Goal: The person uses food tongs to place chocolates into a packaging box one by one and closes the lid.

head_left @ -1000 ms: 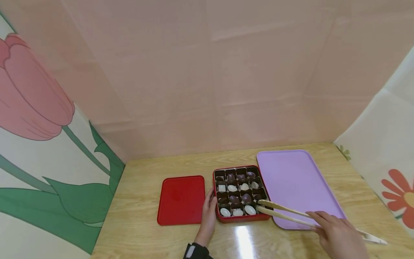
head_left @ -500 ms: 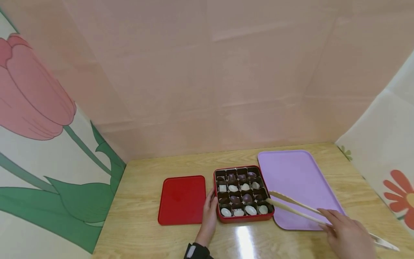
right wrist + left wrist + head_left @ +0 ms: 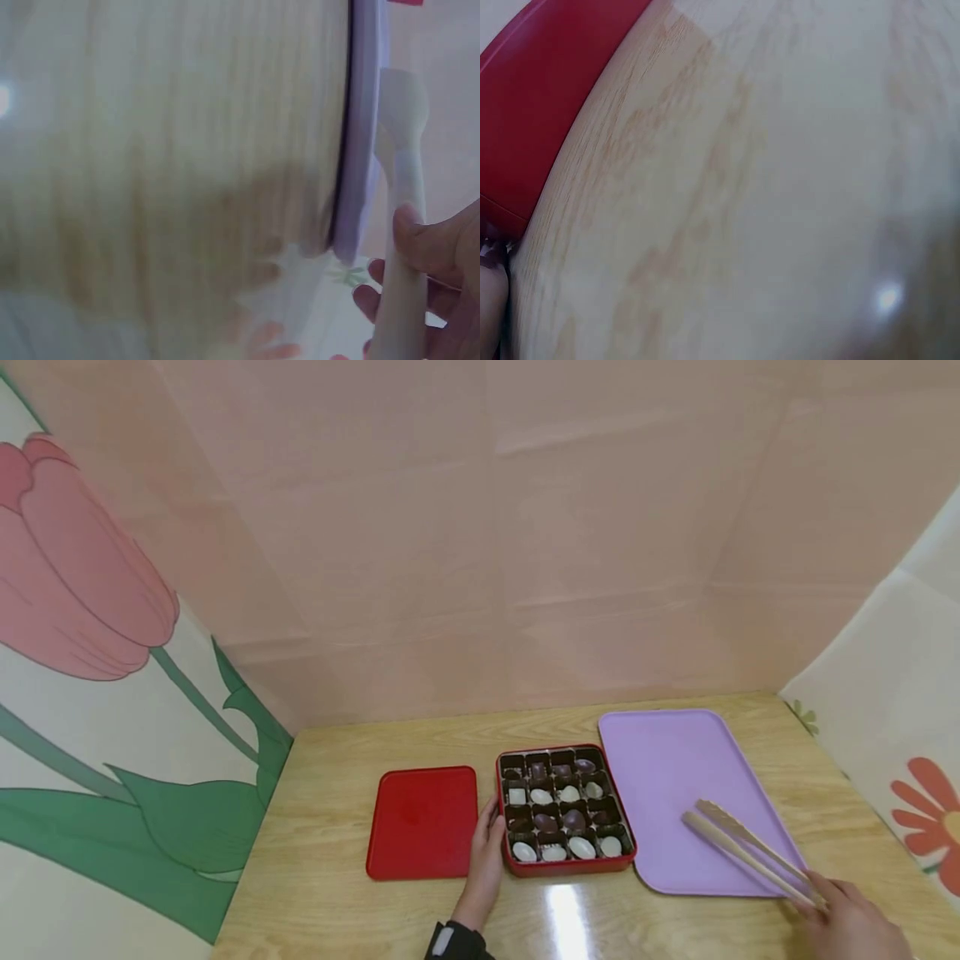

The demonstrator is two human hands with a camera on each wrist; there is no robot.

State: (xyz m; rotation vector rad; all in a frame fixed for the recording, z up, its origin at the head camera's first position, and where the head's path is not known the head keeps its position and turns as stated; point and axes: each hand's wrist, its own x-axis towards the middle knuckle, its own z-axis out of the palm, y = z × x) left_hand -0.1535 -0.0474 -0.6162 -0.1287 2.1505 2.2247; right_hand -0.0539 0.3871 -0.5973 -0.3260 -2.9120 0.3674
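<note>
A red square box (image 3: 573, 867) stands mid-table, its dark divided insert filled with rows of white and dark chocolates (image 3: 581, 847). Against the box's left side rests my left hand (image 3: 483, 864), fingers extended along the wall; in the left wrist view the red wall (image 3: 551, 97) fills the upper left corner. At lower right, my right hand (image 3: 855, 918) grips pale tongs (image 3: 750, 856) whose tips lie over the lilac tray (image 3: 667, 760) with nothing between them. The right wrist view shows thumb and fingers around the tongs (image 3: 405, 187).
Left of my left hand lies a flat red lid (image 3: 422, 822). The tray sits right beside the box. A pinkish sheet (image 3: 480, 543) hangs behind the wooden table (image 3: 330, 827), with flower-printed cloths at both sides.
The right hand has drawn the tongs from the box's near right corner, right and toward me, over the tray. A white chocolate shows in that corner compartment. My left hand stays put.
</note>
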